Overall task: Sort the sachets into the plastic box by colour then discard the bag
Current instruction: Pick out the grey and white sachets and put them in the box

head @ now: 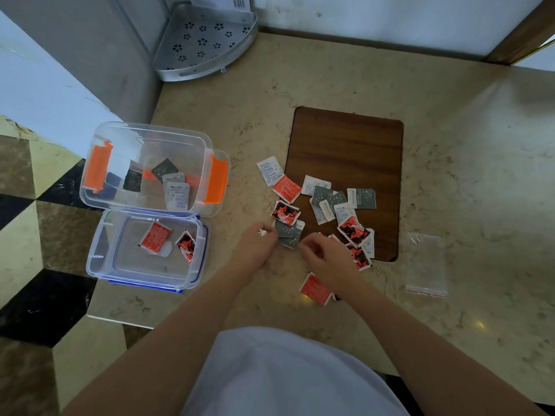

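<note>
Loose sachets (330, 205) are scattered across the marble tabletop (450, 145) and the near-left part of a brown wooden board (348, 151), just beyond both hands. The left hand (255, 247) is seen with fingers curled, a small white scrap pinched at its fingertips, touching a grey sachet (288, 232) at the near edge of the pile. The right hand (327, 253) is held just beside it, fingers curled; whether anything is gripped cannot be told. A red sachet (315, 288) lies under the right wrist. Well left of the hands, two clear plastic boxes are placed: the orange-clipped box (150, 166) holds grey and white sachets, the blue-trimmed box (144, 247) red ones. The emptied clear bag (426, 265) lies flat to the right of the board.
</note>
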